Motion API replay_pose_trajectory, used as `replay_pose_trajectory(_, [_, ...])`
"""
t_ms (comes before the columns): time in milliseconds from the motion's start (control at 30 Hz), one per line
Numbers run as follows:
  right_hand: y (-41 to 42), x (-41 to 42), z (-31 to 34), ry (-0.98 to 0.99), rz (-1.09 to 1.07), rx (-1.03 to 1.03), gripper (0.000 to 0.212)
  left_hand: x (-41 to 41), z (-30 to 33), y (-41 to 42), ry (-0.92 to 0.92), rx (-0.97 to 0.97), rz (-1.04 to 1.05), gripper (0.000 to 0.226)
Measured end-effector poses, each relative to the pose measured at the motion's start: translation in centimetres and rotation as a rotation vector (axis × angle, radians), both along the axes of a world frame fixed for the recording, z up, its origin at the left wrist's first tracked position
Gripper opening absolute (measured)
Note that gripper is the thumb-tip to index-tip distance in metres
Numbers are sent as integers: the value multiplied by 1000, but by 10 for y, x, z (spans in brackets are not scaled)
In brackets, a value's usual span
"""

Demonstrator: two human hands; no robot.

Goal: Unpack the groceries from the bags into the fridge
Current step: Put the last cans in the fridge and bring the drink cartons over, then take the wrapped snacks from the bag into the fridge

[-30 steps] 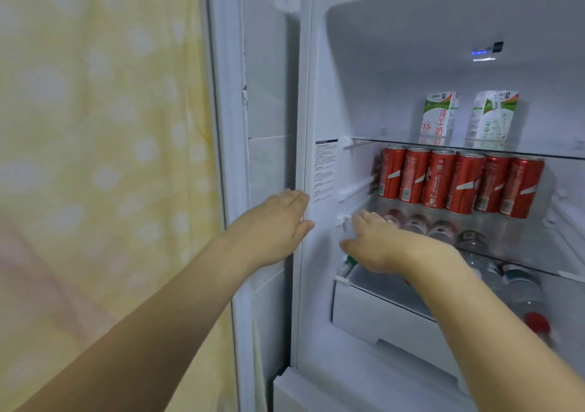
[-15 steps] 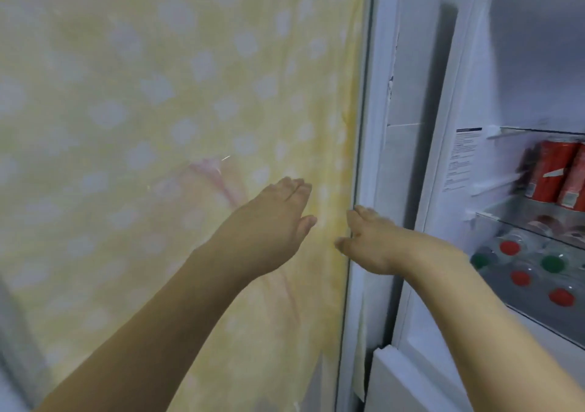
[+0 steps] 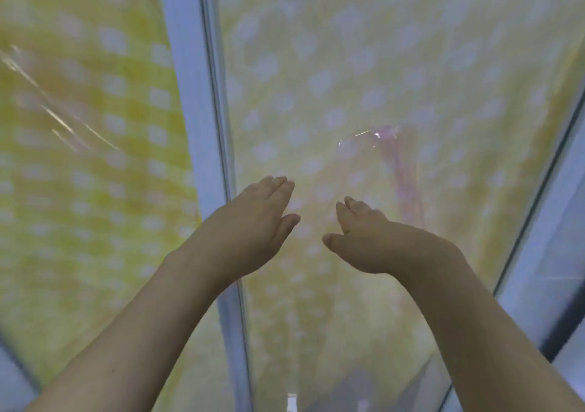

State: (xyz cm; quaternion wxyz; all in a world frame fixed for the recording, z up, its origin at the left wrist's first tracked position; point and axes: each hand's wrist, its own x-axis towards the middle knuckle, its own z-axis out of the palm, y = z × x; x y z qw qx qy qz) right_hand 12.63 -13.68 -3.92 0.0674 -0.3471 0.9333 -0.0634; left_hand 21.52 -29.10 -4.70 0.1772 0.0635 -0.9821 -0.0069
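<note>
**Hands out, nothing held**

Yellow dotted cloth (image 3: 364,63) behind glass fills the blurred view. Left hand (image 3: 253,221) and right hand (image 3: 364,240) reach forward, fingers straight, empty. Fridge and groceries are out of sight; bags probably handle soft, so lift by their handles.

No readable text, labels, brands or numbers are showing anywhere. The yellow fabric with pale white dots (image 3: 348,79) behind the glossy panel is carrying only its pattern, blurred by motion.
</note>
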Motion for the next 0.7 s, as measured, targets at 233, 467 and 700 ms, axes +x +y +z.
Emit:
replay_pose_trajectory(233, [-108, 61, -10, 18, 319, 7, 68, 98, -5, -74, 22, 5, 282, 60])
replay_pose_trajectory(467, [-208, 155, -14, -21, 619, -12, 67, 224, -13, -142, 41, 40, 611, 61])
replay_pose_trajectory(700, [-297, 250, -19, -38, 935, -8, 66, 335, -24, -180, 38, 96, 921, 60])
